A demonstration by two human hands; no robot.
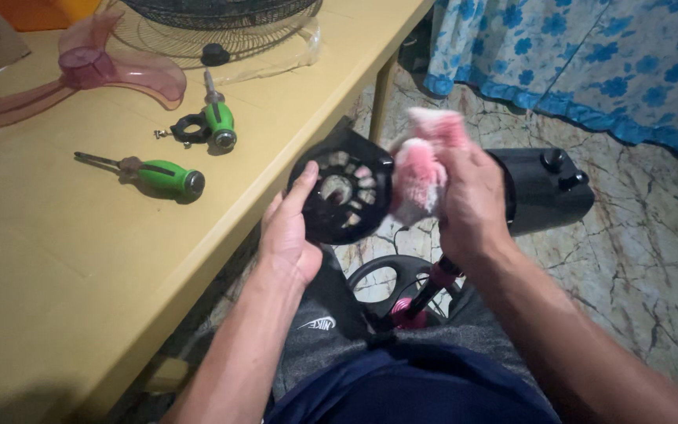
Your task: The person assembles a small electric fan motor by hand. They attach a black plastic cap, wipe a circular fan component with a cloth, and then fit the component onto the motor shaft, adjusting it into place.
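While the left hand [290, 235] cups the black round vented cover [344, 192] from its 8 o'clock edge, we see the right hand [471, 200] closed around a pink-and-white cloth [420, 169], pressing it against the cover's 3 o'clock rim. Left hand: fingers spread and curled behind the cover, thumb up along the rim, so it grips the part. Right hand: a fist-like hold on the cloth, nothing else in it. Cover sits between the 2 hands, off the table edge, above the lap. Its flat face points up toward the camera and slightly to 9 o'clock; being a disc it has no real long axis, though a squared tab sticks out at about 1 o'clock. From the right hand the cover lies at 9 o'clock, touching through the cloth. Both hands are equally close.

Behind the right hand, at 3 o'clock, is the black motor housing [547, 192], probably still on its stand, partly hidden. On the yellow table [56, 267] at 10 o'clock lie 2 green-handled screwdrivers [162, 174], [218, 122], and a pink fan blade [111, 71].
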